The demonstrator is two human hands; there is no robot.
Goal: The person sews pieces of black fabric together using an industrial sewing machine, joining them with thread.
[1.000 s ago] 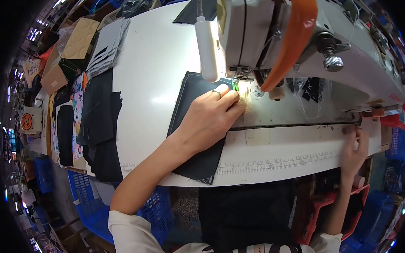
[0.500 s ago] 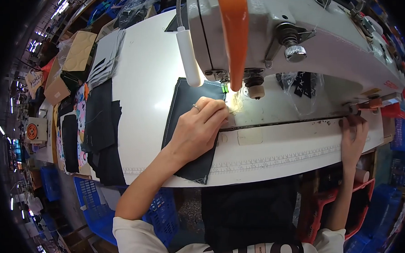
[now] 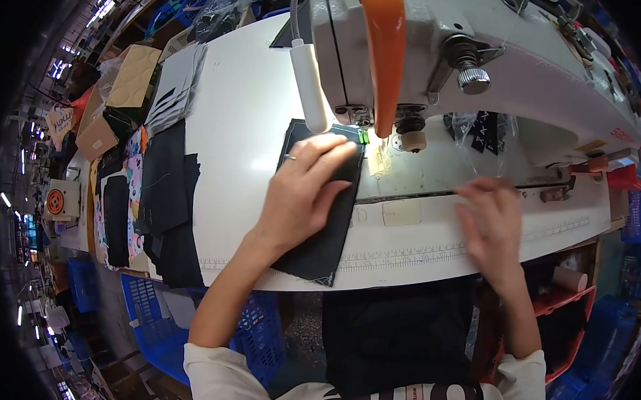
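A black fabric piece (image 3: 326, 243) with light stitching along its edge lies on the white sewing table, its upper right corner close to the needle area. My left hand (image 3: 302, 190) rests over this fabric with its fingers spread. Above it stands the sewing machine (image 3: 537, 83), with an orange lever cover (image 3: 386, 54) and a white lamp (image 3: 310, 86). A small green clip (image 3: 363, 136) shows at the fabric's top right corner. My right hand (image 3: 492, 228), blurred, hovers above the table's front part, fingers apart and holding nothing.
Stacks of black fabric (image 3: 167, 199) and grey fabric (image 3: 180, 88) lie at the left, near a cardboard box (image 3: 96, 131). A clear bag (image 3: 500, 138) with black pieces sits under the machine arm. Blue baskets (image 3: 150, 322) and a red crate (image 3: 569, 332) stand below.
My right hand has left the machine's right end and moved left across the table. My left hand has shifted up and left, its fingers now looser and spread. The view has shifted slightly.
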